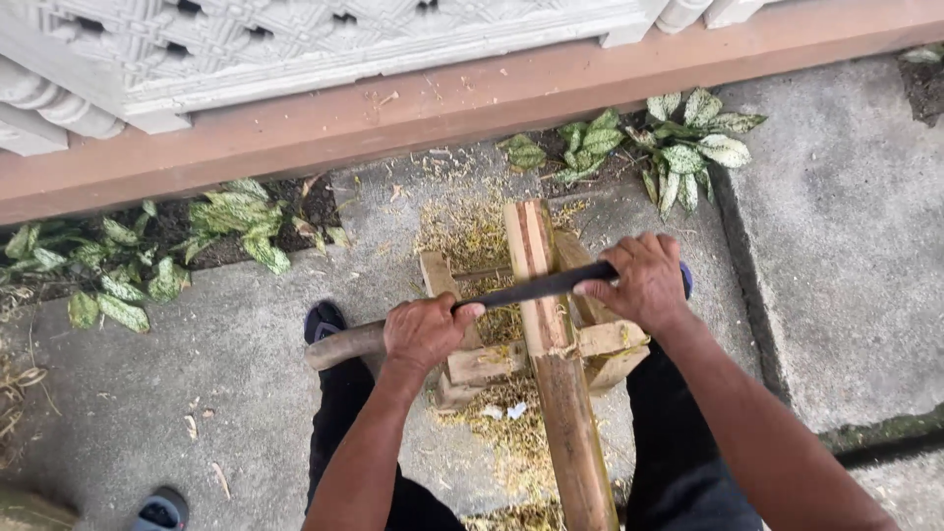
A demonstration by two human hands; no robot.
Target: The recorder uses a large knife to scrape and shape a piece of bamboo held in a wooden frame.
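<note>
While both arms reach forward, left hand [421,332] and right hand [644,283] clench the blade [536,288] (across bamboo [551,334]).

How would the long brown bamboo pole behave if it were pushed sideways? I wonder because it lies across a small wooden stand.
The long brown bamboo pole looks stiff, showing no sag past the small wooden stand. Being round, it would probably roll, though both hands press a dark blade across it. Its shaved pale end may be splintery.

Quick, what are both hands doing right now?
Left hand: closed around the blade's wooden handle.
Right hand: closed over the far end of the dark blade, which lies across the bamboo pole.
</note>
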